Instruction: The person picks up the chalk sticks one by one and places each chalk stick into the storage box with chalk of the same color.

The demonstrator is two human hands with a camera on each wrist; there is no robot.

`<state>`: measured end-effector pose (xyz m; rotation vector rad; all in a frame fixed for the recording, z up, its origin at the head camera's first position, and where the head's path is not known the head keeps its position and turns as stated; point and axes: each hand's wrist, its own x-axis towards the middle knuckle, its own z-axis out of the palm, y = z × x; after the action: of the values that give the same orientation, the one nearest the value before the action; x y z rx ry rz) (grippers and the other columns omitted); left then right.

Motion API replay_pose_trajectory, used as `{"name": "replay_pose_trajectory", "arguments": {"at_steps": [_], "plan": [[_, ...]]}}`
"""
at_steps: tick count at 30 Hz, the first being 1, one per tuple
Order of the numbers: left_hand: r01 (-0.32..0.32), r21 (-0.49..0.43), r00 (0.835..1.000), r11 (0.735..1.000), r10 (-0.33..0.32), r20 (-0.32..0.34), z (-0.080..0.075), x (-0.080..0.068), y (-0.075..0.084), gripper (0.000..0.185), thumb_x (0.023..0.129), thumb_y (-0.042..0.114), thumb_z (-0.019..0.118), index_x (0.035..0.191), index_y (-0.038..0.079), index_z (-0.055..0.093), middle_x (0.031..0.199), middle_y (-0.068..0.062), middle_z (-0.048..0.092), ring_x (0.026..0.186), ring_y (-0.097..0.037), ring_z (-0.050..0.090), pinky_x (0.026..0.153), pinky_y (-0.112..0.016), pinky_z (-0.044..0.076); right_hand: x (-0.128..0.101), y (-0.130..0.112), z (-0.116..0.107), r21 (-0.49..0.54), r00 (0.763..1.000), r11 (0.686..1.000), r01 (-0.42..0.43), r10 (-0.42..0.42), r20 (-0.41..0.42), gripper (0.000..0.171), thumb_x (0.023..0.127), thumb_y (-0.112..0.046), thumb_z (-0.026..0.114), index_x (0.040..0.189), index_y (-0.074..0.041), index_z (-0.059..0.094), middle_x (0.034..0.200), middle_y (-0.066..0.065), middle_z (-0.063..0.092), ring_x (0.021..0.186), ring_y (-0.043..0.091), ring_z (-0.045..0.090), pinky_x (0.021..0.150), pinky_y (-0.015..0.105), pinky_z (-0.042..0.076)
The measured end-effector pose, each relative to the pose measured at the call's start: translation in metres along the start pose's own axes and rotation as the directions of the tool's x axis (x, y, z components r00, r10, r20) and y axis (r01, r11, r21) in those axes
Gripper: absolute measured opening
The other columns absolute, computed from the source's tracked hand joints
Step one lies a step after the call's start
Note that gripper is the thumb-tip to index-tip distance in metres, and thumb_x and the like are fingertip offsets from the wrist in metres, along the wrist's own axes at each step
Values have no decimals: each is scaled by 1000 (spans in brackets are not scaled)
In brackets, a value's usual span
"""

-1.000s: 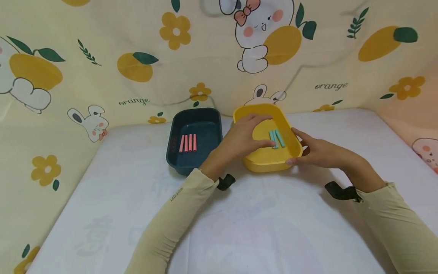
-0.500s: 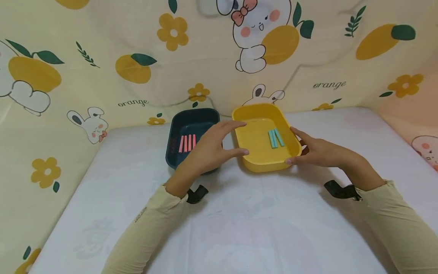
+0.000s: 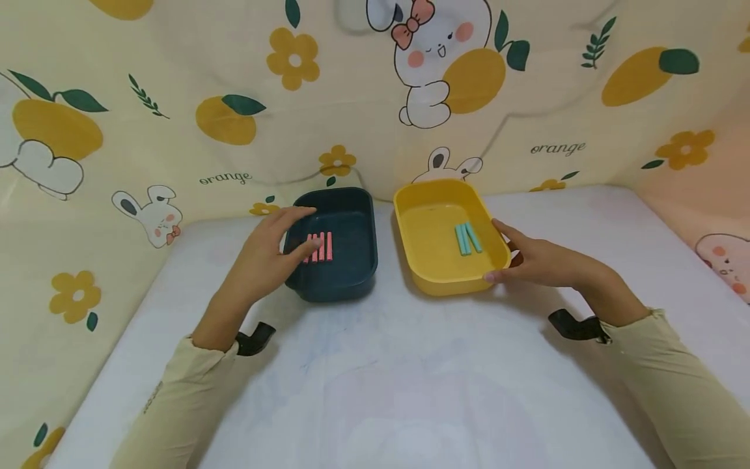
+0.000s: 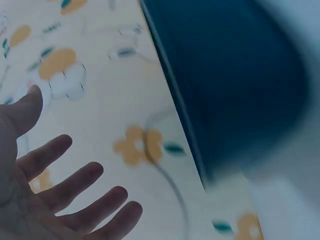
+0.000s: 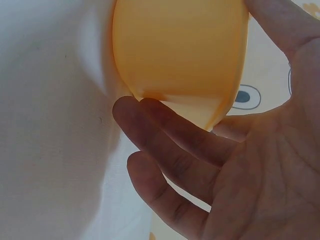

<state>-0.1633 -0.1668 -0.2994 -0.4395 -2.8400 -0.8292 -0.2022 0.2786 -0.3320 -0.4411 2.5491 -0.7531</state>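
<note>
In the head view my left hand (image 3: 252,264) is over the left side of a dark blue tray (image 3: 354,241), thumb and fingers spread apart with nothing between them. Several pink sticks (image 3: 329,246) like chalk lie side by side in that tray, partly behind the thumb. The left wrist view shows the fingers (image 4: 80,182) relaxed, beside the blurred tray wall (image 4: 235,90). My right hand (image 3: 545,260) holds a yellow tray (image 3: 430,247) at its near right corner, thumb in front and fingers along the side (image 5: 180,50). Three teal sticks (image 3: 465,239) lie inside it.
Both trays stand on a white tabletop (image 3: 387,384), with a narrow gap between them. Behind them rises a cream cloth (image 3: 328,111) printed with rabbits and oranges. Each wrist carries a small black camera mount (image 3: 256,339).
My left hand has come out of the yellow tray, empty, and swung left to the dark blue one. My right hand keeps its hold on the yellow tray.
</note>
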Motion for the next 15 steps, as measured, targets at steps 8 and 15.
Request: {"name": "replay_pose_trajectory", "arguments": {"at_steps": [8,15], "plan": [[86,201,991,976,-63,-121,-11,-31,-53,53,100,38,58,145,12,49,148,-22,44,136,-46,39,112,-64,32,1,-3,3,-32,1000,999,-4,4,0,112,86,-56,70,161,-13,-2,139,23,48,110,27,59,94,45,50],[129,353,989,927,-96,-110,-11,-29,-81,52,103,40,52,143,8,50,148,-28,42,134,-52,37,105,-70,34,6,-2,5,-46,1000,999,15,-15,-3,112,86,-55,70,161,-12,-2,140,26,47,110,28,61,93,47,52]]}}
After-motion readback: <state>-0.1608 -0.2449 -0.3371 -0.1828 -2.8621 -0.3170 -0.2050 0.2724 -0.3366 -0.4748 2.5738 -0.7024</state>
